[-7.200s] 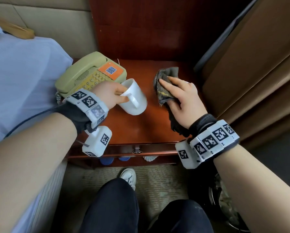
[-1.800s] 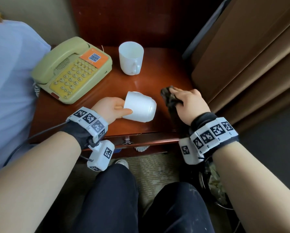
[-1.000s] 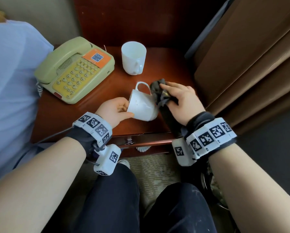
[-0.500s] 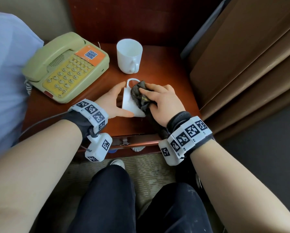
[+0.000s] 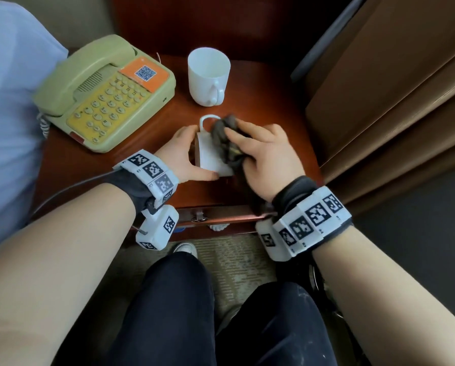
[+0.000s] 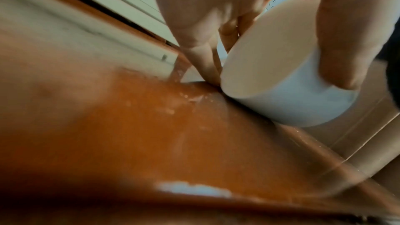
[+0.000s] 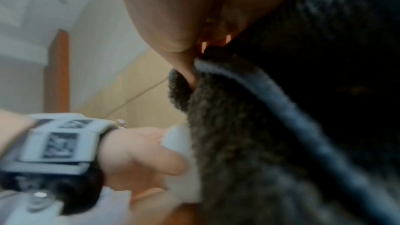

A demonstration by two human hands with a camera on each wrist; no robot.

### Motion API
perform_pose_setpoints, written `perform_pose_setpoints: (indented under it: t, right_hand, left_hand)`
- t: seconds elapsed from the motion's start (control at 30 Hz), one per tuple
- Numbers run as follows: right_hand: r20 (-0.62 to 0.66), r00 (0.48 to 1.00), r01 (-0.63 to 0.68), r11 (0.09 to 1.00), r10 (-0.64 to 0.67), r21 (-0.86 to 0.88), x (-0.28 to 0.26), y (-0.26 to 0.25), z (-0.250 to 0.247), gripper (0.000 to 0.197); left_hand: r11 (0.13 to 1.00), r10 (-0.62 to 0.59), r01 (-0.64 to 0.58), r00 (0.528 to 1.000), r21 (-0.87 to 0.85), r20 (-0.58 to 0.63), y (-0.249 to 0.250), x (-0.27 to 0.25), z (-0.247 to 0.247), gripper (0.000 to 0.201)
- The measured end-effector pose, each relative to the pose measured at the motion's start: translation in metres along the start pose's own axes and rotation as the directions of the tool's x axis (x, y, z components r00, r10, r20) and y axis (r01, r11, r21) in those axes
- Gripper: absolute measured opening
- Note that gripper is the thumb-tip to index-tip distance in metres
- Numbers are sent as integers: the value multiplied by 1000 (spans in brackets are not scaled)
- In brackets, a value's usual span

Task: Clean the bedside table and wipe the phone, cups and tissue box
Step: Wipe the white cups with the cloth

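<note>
My left hand (image 5: 184, 154) grips the cup (image 5: 209, 154), thumb on the near side, fingers on the far side. My right hand (image 5: 266, 157) clasps the cloth (image 5: 224, 134) against it. Both forearms extend forward.

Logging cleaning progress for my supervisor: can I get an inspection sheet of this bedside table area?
Surface: glossy red-brown bedside table; pale specks or glints near the held cup.
Job's things: phone back left, handset cradled; upright cup back centre; held cup tipped sideways, handle up; cloth pressed against it; tissue box not seen.
Clutter: nothing seen.
Grippers: left hand grips the held cup; right hand holds the cloth.
Cables: coiled phone cord beside the phone; dark cable from the left wristband.
Surroundings: brown curtain right, carpet below, pale blue fabric left.
</note>
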State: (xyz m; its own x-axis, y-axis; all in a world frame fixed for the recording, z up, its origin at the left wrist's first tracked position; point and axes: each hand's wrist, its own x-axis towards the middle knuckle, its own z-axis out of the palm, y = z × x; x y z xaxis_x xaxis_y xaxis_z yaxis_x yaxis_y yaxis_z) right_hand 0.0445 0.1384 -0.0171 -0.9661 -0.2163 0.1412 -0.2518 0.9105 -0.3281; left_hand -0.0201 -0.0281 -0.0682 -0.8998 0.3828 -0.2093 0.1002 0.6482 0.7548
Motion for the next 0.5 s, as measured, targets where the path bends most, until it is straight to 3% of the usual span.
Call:
perform_pose_setpoints:
  t: [0.1, 0.27, 0.33, 0.43, 0.5]
  right_hand:
    - [196, 981, 29, 997, -16, -65, 8, -23, 4, 54]
    - [289, 939, -160, 980, 189, -120, 11, 4, -14, 58]
    - [324, 921, -169, 972, 216, -166, 15, 4, -21, 56]
    - [243, 965, -54, 978, 103, -202, 22, -16, -27, 54]
    - [256, 966, 28, 983, 20, -181, 22, -30, -20, 54]
  left_hand:
    - [996, -39, 39, 999, -86, -6, 4, -1, 1, 93]
    - [1000, -27, 27, 1000, -3, -12, 6, -9, 4, 90]
    - [999, -31, 31, 999, 20, -8, 7, -11, 6, 91]
    - [995, -68, 68, 998, 70, 1, 13, -10, 8, 96]
    - [991, -87, 87, 996, 97, -5, 16, -12, 10, 100]
